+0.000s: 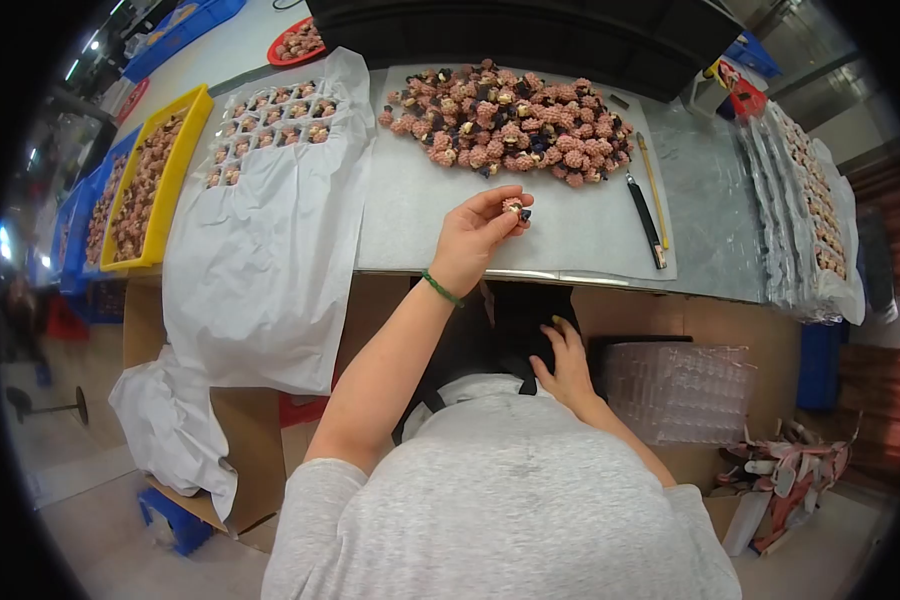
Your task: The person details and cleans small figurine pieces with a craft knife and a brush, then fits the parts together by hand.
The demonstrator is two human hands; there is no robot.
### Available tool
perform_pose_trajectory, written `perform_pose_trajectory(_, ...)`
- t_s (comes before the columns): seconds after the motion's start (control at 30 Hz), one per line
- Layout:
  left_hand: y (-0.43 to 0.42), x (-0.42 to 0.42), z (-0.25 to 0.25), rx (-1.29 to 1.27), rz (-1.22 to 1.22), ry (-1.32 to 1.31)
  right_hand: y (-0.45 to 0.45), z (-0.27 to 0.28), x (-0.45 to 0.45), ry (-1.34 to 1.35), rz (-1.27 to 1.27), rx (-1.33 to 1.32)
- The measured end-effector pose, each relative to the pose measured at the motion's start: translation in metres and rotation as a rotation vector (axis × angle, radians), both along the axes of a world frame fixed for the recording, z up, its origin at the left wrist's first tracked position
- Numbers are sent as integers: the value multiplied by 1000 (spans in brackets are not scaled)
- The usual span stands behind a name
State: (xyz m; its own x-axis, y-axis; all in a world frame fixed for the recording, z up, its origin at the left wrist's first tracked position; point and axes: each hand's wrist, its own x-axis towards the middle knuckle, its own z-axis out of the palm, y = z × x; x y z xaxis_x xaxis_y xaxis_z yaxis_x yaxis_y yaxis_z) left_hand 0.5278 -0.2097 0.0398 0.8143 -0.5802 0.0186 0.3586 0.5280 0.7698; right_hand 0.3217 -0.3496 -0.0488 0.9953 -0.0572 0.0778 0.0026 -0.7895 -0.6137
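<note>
My left hand (478, 232), with a green bracelet on the wrist, is closed in a pinch above the table's front edge. Between its thumb and fingertips is a small pink figurine (515, 206), bumpy and with a dark part. Just beyond it, a heap of similar pink figurines (515, 125) with cream and dark parts covers the back of a white sheet (400, 230). Down by my lap, my right hand (568, 365) has its fingers spread and holds nothing. A black-handled craft knife (647, 222) and a thin yellow stick (654, 190) lie right of the heap.
Left of the sheet, a tray of figurines (275, 120) is partly covered by white paper (270, 240). A yellow bin (155, 180) of figurines stands further left. Stacked trays (805, 200) stand at the right, and clear plastic trays (680, 390) sit below the table.
</note>
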Motion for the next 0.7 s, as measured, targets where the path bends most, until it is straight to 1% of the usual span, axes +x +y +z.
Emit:
perform_pose_trajectory(0.03,0,-1,0,3,5,-11,1,-3,2,-11,5,3)
perform_pose_trajectory(0.1,-1,-1,2,12,3,-17,2,-6,15,71,-25,-220)
perform_pose_trajectory(0.13,-1,0,2,14,6,-29,0,-8,23,59,-23,-218)
perform_pose_trajectory(0.2,-1,-1,1,28,10,-42,-5,-19,38,188,28,-302)
perform_pose_trajectory(0.27,-1,-2,1,41,24,-54,-12,-29,48,221,28,-260)
perform_pose_trajectory(0.33,-1,-2,2,56,34,-69,-12,-24,54,252,26,-216)
perform_pose_trajectory(0.4,-2,-2,1,42,41,-73,-11,-17,55,301,-17,-270)
perform_pose_trajectory(0.53,-2,-2,3,68,36,-48,-10,-16,47,277,-54,-293)
perform_pose_trajectory(0.6,-3,-3,4,83,40,-49,-12,-14,38,193,-53,-321)
perform_pose_trajectory(0.63,-3,-2,4,88,34,-44,-14,-18,33,199,-57,-316)
perform_pose_trajectory(0.7,-3,-3,6,101,46,-62,-19,-26,20,172,-87,-33)
